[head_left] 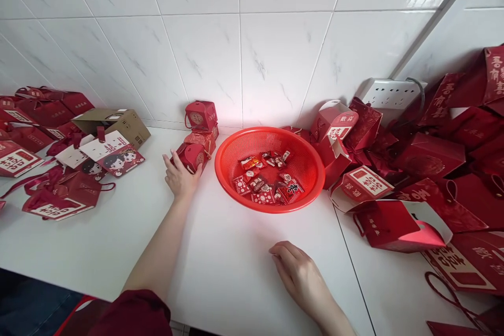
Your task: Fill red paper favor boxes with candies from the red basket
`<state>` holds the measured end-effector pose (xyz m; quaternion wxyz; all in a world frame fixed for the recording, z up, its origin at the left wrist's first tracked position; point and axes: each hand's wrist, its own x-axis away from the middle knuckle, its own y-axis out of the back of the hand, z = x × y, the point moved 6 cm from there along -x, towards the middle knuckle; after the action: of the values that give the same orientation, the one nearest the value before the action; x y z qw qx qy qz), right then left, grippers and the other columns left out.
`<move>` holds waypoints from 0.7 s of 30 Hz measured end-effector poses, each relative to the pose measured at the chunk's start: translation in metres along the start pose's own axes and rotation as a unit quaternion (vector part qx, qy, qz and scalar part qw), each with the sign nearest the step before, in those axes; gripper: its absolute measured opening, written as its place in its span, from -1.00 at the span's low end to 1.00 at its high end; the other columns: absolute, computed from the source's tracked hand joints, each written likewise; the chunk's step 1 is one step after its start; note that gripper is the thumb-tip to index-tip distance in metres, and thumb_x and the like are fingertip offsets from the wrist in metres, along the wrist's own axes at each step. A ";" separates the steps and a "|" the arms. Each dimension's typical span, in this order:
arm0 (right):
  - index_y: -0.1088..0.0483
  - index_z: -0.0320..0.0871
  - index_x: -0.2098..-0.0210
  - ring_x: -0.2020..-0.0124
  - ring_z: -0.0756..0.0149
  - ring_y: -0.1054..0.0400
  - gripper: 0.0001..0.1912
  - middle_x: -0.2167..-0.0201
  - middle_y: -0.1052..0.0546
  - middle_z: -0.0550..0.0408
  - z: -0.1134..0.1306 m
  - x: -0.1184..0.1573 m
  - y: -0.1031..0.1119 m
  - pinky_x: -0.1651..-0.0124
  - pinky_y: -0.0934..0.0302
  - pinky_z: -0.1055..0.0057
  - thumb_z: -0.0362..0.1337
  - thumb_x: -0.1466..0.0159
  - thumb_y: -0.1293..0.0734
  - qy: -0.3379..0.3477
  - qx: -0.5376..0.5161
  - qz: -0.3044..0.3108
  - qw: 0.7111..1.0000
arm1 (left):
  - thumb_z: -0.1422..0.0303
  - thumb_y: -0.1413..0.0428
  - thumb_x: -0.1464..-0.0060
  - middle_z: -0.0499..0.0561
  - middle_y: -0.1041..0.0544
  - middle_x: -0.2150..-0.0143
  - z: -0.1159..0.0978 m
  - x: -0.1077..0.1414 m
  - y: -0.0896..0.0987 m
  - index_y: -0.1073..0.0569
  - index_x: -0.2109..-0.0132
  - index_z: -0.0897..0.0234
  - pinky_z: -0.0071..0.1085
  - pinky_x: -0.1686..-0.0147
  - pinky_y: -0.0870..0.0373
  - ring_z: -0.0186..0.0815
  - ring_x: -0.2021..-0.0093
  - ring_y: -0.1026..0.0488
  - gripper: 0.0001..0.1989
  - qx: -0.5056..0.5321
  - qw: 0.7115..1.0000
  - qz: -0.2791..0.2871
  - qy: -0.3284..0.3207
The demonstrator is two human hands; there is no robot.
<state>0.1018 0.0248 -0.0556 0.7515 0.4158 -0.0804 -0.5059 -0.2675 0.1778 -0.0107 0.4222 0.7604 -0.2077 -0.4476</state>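
Nearest, the right hand [299,273] is loosely curled over the white table [228,262], palm hidden, so whether it holds anything cannot be told; it is best kept clear of the left. Farther off, the left hand [181,177] is half open, fingers spread against the small red box [190,156], left of the red basket [268,208]; its firmness cannot be told. Light, even pressure should spare the card, and squaring that box to the stacked pair [201,115] behind seems wise
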 end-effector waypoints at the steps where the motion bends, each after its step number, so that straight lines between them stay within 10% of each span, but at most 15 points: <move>1: -0.37 -0.07 0.09 0.26 0.27 -0.49 -0.79 0.17 -0.55 0.03 0.000 0.000 0.000 0.21 -0.41 0.32 -0.42 -0.43 -0.15 -0.001 0.001 0.001 1.000 | -0.11 -0.01 -0.18 0.46 0.16 -0.50 0.002 -0.002 -0.003 0.24 -0.51 0.34 0.14 -0.10 -0.35 0.34 -0.26 -0.29 0.01 0.003 1.000 0.005 0.002; 9: -0.38 -0.09 0.11 0.28 0.26 -0.49 -0.79 0.18 -0.55 0.01 0.005 0.000 0.002 0.22 -0.42 0.31 -0.41 -0.43 -0.14 0.012 0.012 -0.002 1.000 | -0.08 -0.04 -0.19 0.44 0.29 -0.52 0.000 -0.005 -0.008 0.24 -0.51 0.31 0.12 -0.28 -0.18 0.21 -0.43 -0.09 0.00 0.030 0.999 0.028 -0.007; 16: -0.37 -0.08 0.10 0.26 0.26 -0.49 -0.78 0.16 -0.55 0.02 0.001 0.002 0.003 0.21 -0.42 0.30 -0.42 -0.42 -0.14 0.006 0.006 -0.005 1.000 | -0.11 0.17 -0.29 0.38 0.18 -0.53 -0.012 -0.040 0.029 0.16 -0.49 0.38 0.16 -0.39 0.09 0.02 -0.52 0.17 -0.14 0.086 0.995 -0.053 -0.005; 21: -0.37 -0.08 0.11 0.27 0.25 -0.49 -0.78 0.18 -0.55 0.02 0.003 0.002 0.004 0.22 -0.42 0.30 -0.42 -0.42 -0.14 0.005 -0.002 -0.006 1.000 | -0.28 -0.04 -0.01 0.51 -0.15 -0.40 -0.043 -0.113 -0.003 -0.22 -0.35 0.41 0.32 -0.33 0.08 0.29 -0.42 -0.05 0.00 0.021 0.990 0.139 -0.012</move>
<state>0.1036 0.0223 -0.0515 0.7500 0.4171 -0.0730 -0.5082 -0.2890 0.2771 0.0538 0.4616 0.7277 -0.3258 -0.3888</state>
